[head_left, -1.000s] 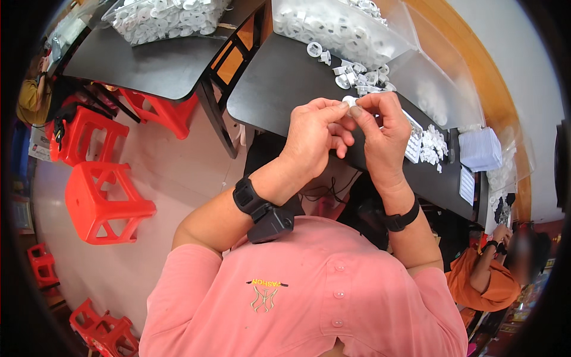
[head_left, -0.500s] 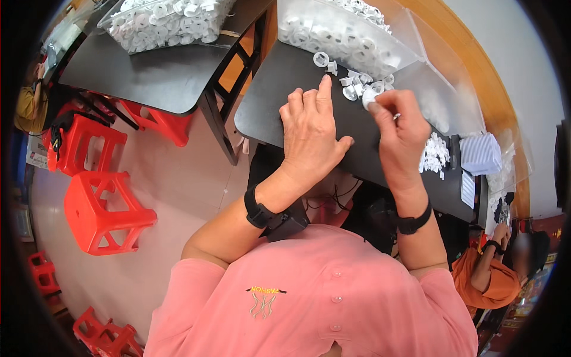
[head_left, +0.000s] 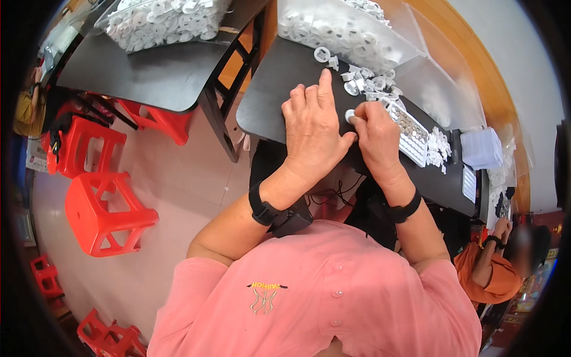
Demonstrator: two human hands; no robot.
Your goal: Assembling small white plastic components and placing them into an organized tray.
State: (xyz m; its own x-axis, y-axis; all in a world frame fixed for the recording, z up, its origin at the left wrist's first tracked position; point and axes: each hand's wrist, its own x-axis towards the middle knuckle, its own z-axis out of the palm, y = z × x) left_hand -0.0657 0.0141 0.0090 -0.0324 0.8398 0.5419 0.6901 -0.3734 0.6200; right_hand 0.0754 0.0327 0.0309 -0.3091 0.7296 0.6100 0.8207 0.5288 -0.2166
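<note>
My left hand (head_left: 314, 122) is over the dark table, palm down, index finger stretched out and thumb apart, with nothing visible in it. Beyond its fingertips are two white plastic caps (head_left: 322, 55). My right hand (head_left: 378, 135) pinches a small round white plastic cap (head_left: 350, 116) between thumb and fingers, just right of my left thumb. Past the right hand lies a loose group of similar white caps (head_left: 352, 88). Beside that hand sits a white compartment tray (head_left: 420, 156) with small metallic pieces in it.
A clear bin (head_left: 345, 38) full of white caps stands at the table's far side. Small white parts (head_left: 438, 149) and a stack of white trays (head_left: 480, 152) lie to the right. Red stools (head_left: 89, 208) stand at left. A person in orange (head_left: 491, 276) works at far right.
My right hand has moved nearer and left with a white cap, away from the loose group, uncovering the compartment tray. My left hand has hardly moved.
</note>
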